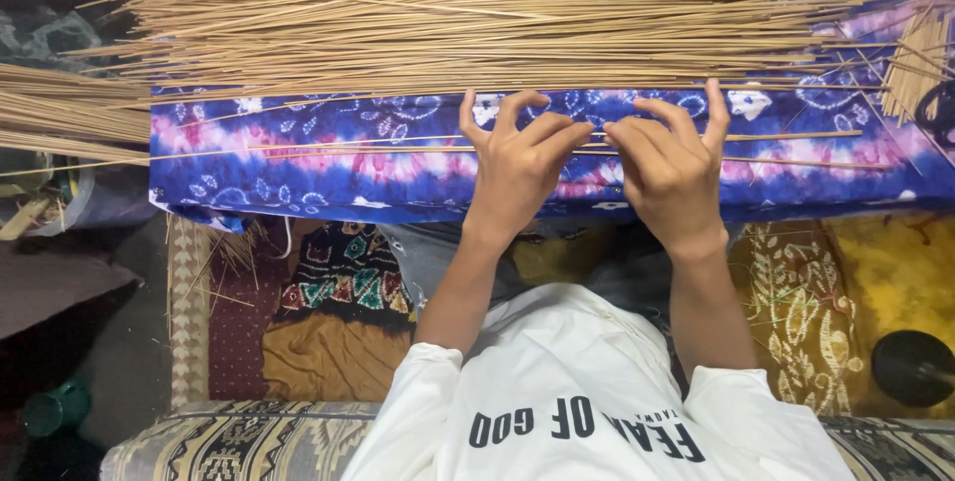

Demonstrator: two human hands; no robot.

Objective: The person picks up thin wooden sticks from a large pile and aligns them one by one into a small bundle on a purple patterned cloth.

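Observation:
A low board covered in blue, pink and white tie-dye cloth [328, 168] lies across in front of me. A big heap of thin pale bamboo sticks [448, 18] rests along its far side. A few long sticks [358, 148] lie separated on the cloth nearer to me. My left hand [517, 168] and my right hand [671, 168] sit side by side over these sticks, fingertips pinched together on them at the middle, the outer fingers raised.
Another bundle of sticks [60, 108] juts in from the left. A smaller bunch [920, 58] lies at the right end of the board. Patterned cloths [343, 272] cover my lap and the floor. A black round object [910, 367] sits at lower right, a green cup [55, 406] at lower left.

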